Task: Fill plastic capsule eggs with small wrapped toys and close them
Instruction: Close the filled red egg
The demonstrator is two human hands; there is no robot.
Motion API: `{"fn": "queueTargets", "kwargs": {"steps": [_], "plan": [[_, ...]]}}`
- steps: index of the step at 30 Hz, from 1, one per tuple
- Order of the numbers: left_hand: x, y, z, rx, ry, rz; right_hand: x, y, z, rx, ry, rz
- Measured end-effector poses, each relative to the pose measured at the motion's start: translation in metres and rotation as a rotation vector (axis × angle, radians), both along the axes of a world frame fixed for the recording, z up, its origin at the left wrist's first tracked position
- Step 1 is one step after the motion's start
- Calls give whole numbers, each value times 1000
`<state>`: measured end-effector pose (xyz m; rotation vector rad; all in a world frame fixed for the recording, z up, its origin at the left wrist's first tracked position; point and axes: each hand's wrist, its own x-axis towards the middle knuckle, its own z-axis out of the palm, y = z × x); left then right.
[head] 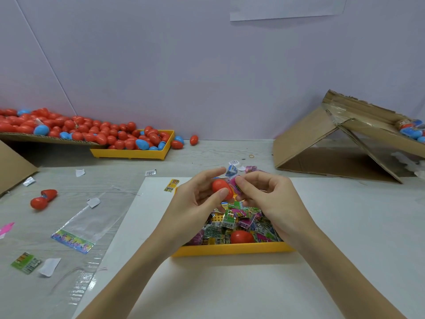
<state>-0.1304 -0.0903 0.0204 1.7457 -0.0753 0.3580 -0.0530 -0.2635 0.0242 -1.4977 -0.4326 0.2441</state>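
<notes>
Pinching the red egg half (221, 186) in my left hand (195, 199), right hand (264, 192) cramming the pink toy packet (235, 184) in, could pop out if crooked.

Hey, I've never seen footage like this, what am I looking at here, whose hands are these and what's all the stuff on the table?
There is no machine here. This is one picture from a camera worn on a person's head, looking down at their own two bare hands.

The left hand grips a red capsule egg half. The right hand pinches a small pink wrapped toy against that egg, as if pushing it in.

Below the hands sits a yellow tray full of wrapped toys, with another red egg piece lying in it. At the far left, a second yellow tray and a cardboard sheet carry a heap of red and blue eggs. An opened red egg lies alone on the left. Folded cardboard stands on the right, and loose wrappers are scattered around.
</notes>
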Motion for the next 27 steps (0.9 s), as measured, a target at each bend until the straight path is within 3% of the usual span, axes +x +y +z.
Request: {"fn": "queueTargets", "kwargs": {"steps": [17, 22, 27], "plan": [[3, 4, -4, 48, 8, 9, -4, -1, 3, -80, -123, 19], [3, 2, -5, 95, -65, 46, -6, 1, 1, -114, -140, 3], [1, 0, -4, 186, -167, 126, -9, 3, 2, -36, -42, 27]]}}
